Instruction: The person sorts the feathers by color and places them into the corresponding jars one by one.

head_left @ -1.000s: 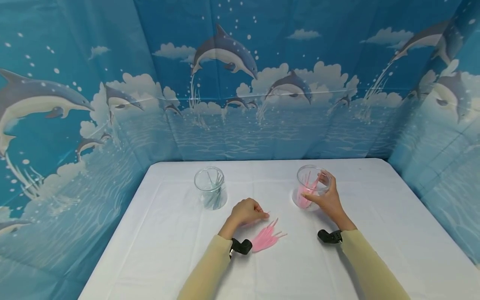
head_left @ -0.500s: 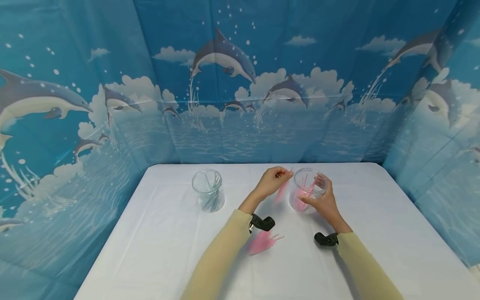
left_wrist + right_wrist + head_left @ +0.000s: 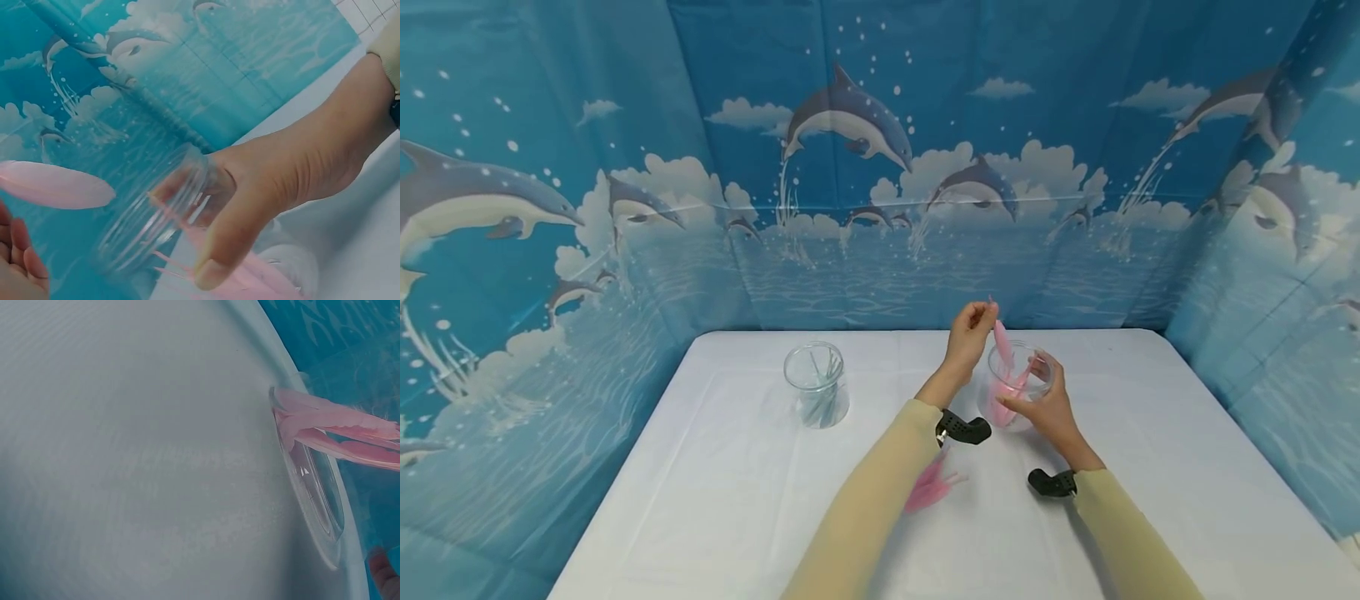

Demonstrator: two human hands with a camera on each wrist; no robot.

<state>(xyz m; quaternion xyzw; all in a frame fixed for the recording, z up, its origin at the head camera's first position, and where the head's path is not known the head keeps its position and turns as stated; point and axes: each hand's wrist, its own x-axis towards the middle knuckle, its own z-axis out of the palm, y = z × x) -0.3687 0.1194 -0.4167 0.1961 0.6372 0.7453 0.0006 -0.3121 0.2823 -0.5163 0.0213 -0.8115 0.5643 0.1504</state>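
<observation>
My left hand (image 3: 968, 337) pinches a pink feather (image 3: 1003, 342) by its quill, and the vane hangs down at the mouth of a clear jar (image 3: 984, 405). In the left wrist view the held feather (image 3: 59, 186) shows beside the jar's rim. My right hand (image 3: 1051, 408) grips that jar from the right, thumb in front and fingers behind. Several pink feathers (image 3: 337, 422) stand inside it, quills up. On the table, partly hidden by my left sleeve, lies a small pile of pink feathers (image 3: 929, 492).
A second clear jar (image 3: 805, 408) stands at the left on the white table (image 3: 715, 517), with several thin grey-green stems (image 3: 826, 392) in it. Behind the table hangs a blue dolphin-print curtain (image 3: 850, 275). Black wrist cameras (image 3: 966, 428) are strapped to both wrists.
My left hand has lifted a feather from the table and carried it up and right to the jar's mouth. My right hand keeps its grip on the jar.
</observation>
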